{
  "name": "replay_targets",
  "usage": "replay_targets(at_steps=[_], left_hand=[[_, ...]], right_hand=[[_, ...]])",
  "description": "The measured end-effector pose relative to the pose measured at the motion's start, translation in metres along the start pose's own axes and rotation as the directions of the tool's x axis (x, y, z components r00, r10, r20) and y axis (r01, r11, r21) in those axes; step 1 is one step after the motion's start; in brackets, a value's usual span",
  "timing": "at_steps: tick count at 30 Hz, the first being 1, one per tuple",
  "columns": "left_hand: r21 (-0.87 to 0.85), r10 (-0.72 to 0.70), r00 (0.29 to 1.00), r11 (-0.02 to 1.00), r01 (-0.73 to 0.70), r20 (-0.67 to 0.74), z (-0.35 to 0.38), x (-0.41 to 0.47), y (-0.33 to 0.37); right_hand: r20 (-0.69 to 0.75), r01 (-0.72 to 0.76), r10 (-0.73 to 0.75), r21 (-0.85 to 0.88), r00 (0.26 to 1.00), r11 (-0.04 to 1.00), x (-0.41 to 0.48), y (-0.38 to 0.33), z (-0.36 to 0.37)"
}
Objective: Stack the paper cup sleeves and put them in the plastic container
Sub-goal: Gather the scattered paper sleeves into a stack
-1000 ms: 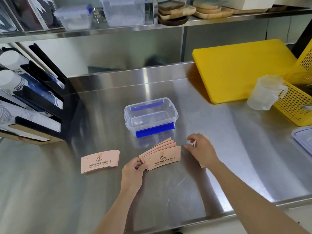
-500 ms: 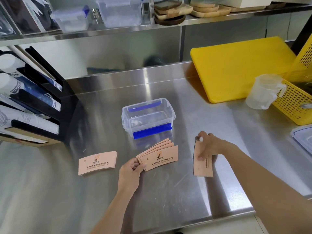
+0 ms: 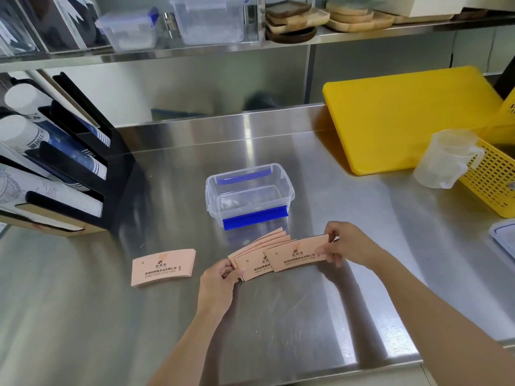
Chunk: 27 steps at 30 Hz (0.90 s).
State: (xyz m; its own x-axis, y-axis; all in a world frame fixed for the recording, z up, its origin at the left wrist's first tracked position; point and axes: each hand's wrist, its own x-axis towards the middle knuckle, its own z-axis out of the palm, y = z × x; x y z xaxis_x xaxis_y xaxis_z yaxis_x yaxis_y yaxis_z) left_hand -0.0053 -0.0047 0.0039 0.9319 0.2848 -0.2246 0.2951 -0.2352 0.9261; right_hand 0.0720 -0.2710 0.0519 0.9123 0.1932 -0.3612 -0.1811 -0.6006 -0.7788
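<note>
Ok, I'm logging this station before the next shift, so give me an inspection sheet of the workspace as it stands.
Surface: steel counter, scuffed, no spills seen.
Job's things: fanned sleeve stack; single sleeve laid over its right end; separate sleeve pile to the left; plastic container open, nothing in it.
Clutter: yellow cutting board, measuring jug, yellow basket, cup rack.
Grippers: left hand pinches the stack's left end; right hand holds the single sleeve in its fingers.
Cables: nothing seen.
Surroundings: shelf with containers and wooden trays.
</note>
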Motion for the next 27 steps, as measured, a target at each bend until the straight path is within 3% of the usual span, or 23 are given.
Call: replay_targets(at_steps=[7, 11, 23, 27], left_hand=[[0.034, 0.017, 0.999, 0.999, -0.019, 0.042, -0.003, 0.003, 0.0], [0.032, 0.013, 0.997, 0.999, -0.016, 0.076, -0.006, 0.003, -0.002], [0.061, 0.066, 0.974, 0.995, -0.081, 0.216, -0.016, -0.009, -0.005], [0.128, 0.076, 0.996, 0.988, -0.081, 0.039, -0.01, -0.012, -0.002]], right_hand=[[0.057, 0.027, -0.021, -0.101, 0.998, 0.995, 0.007, -0.011, 0.048], [0.091, 0.09, -0.085, -0.052, 0.992, 0.995, 0.009, -0.017, 0.059], [-0.002, 0.067, -0.067, 0.044, 0.998, 0.997, 0.009, -0.012, 0.068], [-0.045, 0.079, -0.075, 0.088, 0.996, 0.993, 0.003, -0.009, 0.075]])
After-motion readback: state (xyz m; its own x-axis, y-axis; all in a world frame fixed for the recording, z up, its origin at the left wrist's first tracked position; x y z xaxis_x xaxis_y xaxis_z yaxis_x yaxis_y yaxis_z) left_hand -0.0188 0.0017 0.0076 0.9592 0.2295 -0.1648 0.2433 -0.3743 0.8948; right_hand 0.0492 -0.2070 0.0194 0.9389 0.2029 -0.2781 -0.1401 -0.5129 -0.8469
